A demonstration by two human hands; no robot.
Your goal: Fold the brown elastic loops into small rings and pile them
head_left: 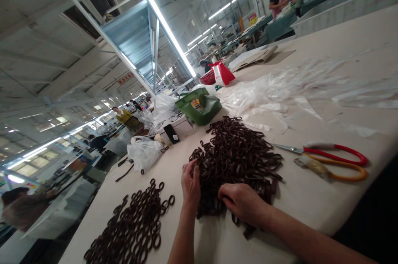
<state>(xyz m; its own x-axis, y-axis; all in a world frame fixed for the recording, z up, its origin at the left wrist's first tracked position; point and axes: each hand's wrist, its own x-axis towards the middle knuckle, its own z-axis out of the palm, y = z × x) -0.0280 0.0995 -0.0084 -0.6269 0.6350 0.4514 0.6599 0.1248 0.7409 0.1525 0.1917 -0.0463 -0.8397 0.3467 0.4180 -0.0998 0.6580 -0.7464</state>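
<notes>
A heap of dark brown strap loops [238, 143], looking like leather, lies on the pale table in front of me. My left hand [190, 183] is at the heap's left edge, thumb and fingers closed together against it; whatever they pinch blends into the dark loops. At the near side of the heap, my right hand [244, 202] is curled, its fingertips turned in toward the loops and hidden. A few loops stick out beneath it. To the left, a second group of brown rings [133, 222], rounder and spread flatter, covers the table.
Scissors [332, 160] with red and orange handles lie right of the heap. Behind it stand a green bag [199, 106], a box with a black phone [171, 134] leaning on it, and a white plastic bag [144, 152]. Clear plastic film [280, 89] spreads behind. Other people work farther off.
</notes>
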